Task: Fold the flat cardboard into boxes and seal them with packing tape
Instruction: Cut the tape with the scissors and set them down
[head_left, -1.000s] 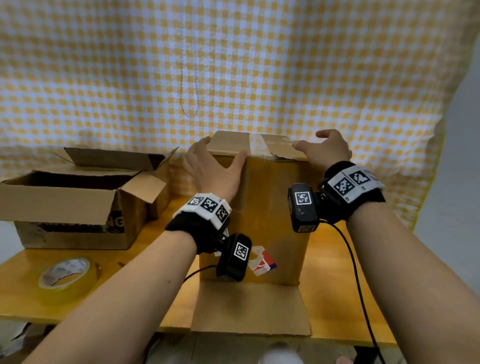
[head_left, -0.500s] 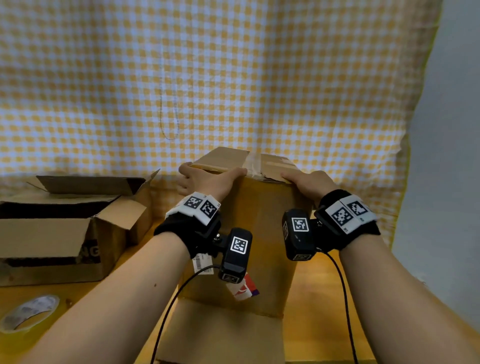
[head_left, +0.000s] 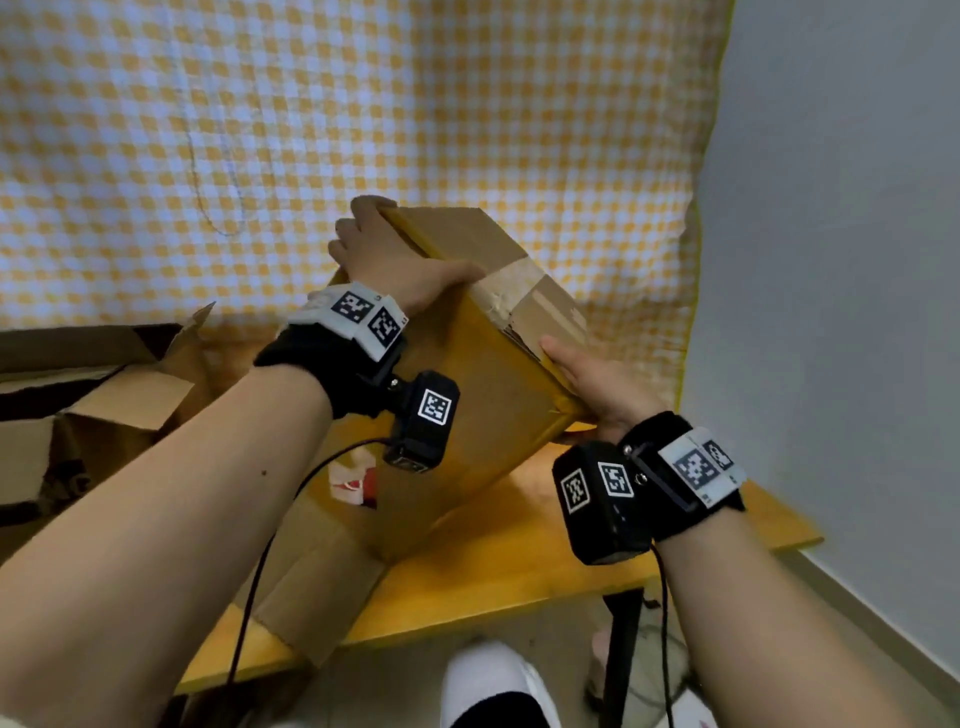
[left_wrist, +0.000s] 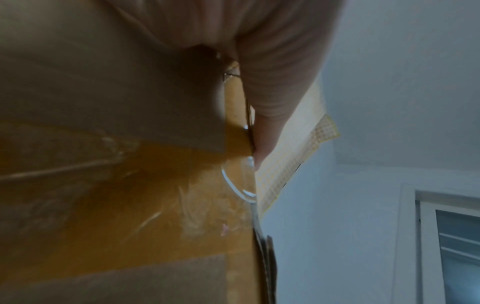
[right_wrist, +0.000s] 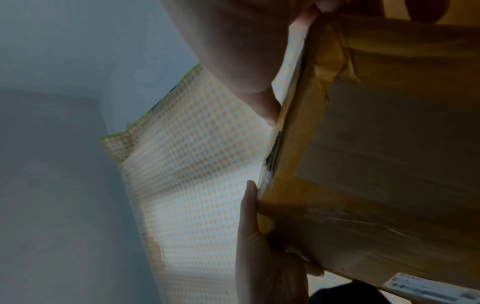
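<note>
A tall cardboard box (head_left: 483, 374) leans to the right on the wooden table (head_left: 519, 566). Its upper end is closed, with a strip of clear tape (head_left: 511, 283) across it. The lower end has an open flap (head_left: 311, 587) lying over the table's front edge. My left hand (head_left: 384, 254) grips the top left corner, fingers curled over the far edge. My right hand (head_left: 597, 384) holds the lower right corner, thumb on the near face and fingers behind. The left wrist view shows a finger (left_wrist: 272, 86) on the taped edge of the box (left_wrist: 130, 205). The right wrist view shows my right hand (right_wrist: 259, 257) clasping the box (right_wrist: 389, 164).
A second cardboard box (head_left: 78, 415) with open flaps stands at the left on the table. A yellow checked cloth (head_left: 363, 130) hangs behind. A grey wall (head_left: 831, 260) is close at the right, just past the table's right end (head_left: 789, 535). Camera cables hang from both wrists.
The box has tipped from upright over to the right. My left hand rose with the top corner and my right hand dropped to the lower right corner. The tape roll has left the view.
</note>
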